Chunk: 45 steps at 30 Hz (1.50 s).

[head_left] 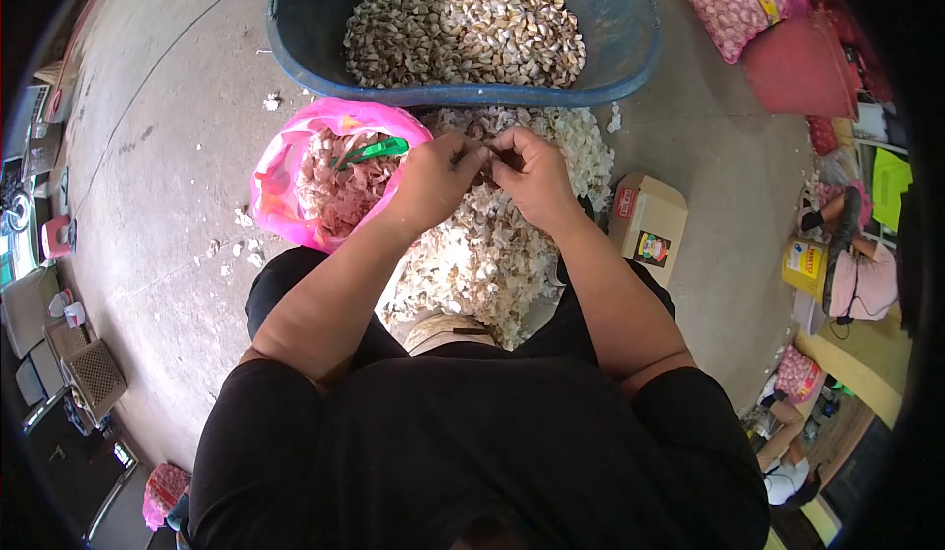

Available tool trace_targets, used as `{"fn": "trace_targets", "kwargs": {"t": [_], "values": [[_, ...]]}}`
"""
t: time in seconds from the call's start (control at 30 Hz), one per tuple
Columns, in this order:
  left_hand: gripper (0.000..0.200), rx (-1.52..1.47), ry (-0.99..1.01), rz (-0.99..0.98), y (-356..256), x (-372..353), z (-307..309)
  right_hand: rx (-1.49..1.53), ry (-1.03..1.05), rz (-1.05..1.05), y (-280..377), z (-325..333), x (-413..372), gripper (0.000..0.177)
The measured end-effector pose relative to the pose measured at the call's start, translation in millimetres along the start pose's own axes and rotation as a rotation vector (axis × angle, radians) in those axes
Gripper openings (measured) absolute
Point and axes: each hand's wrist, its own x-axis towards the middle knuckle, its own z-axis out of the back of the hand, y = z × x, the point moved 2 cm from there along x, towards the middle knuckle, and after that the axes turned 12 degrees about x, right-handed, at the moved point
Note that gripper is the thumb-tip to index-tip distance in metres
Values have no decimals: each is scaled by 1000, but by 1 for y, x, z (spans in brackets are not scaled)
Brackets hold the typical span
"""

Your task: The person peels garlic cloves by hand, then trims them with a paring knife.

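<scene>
My left hand [439, 178] and my right hand [539, 176] meet fingertip to fingertip over a heap of pale garlic skins [472, 269]. Both are closed in a pinch; whatever lies between the fingertips is too small and hidden to name. Just beyond them stands a large blue tub [472, 95] holding many loose garlic cloves [468, 28]. Beside my left wrist, a pink bag [271, 181] sits open, filled with pinkish papery skins [340, 195]. A green strip [372, 152] lies on top of those skins.
An open cardboard box [652, 220] stands right of my knee. Full pink net sacks [733, 8] and a red container [802, 65] are at the upper right. Another person [861, 279] sits at the right edge near a yellow bucket [804, 262]. Skin scraps [246, 217] dot the concrete floor.
</scene>
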Motion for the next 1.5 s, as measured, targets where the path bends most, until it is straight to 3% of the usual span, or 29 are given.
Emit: {"fn": "trace_targets", "kwargs": {"t": [0.1,0.2,0.3,0.4,0.5,0.6,0.63,0.7,0.8,0.9,1.0,1.13,1.37,1.5], "values": [[19,0,16,17,3,1,-3,-95,-1,37,4,1,-1,9],[21,-573,23,266,13,4,-5,197,70,-52,15,-2,-3,9],[23,-673,4,279,10,4,-4,347,88,-113,15,-1,-3,4],[24,-523,-27,170,-1,2,3,754,-77,-398,21,-8,-2,10],[25,-88,-91,-41,-9,-7,0,963,-77,-596,2,-6,-3,19],[23,-390,100,241,1,0,-2,994,62,-675,-35,0,2,22],[22,-489,163,337,4,1,-1,1025,-25,-662,-36,1,5,23],[19,-680,114,286,7,1,6,1088,-195,-631,-29,0,13,25],[13,-971,127,338,11,2,9,1131,-336,-385,54,7,25,26],[12,-1182,125,402,11,4,11,724,-202,-322,37,18,32,32],[16,-1209,39,355,9,6,11,352,17,-258,24,-6,18,24],[21,-1195,12,325,6,6,6,24,-3,151,11,-20,9,25],[22,-1139,176,351,5,5,2,-248,-78,349,25,-11,1,22],[26,-1126,179,296,5,6,4,-75,-64,260,22,-11,4,21]]}}
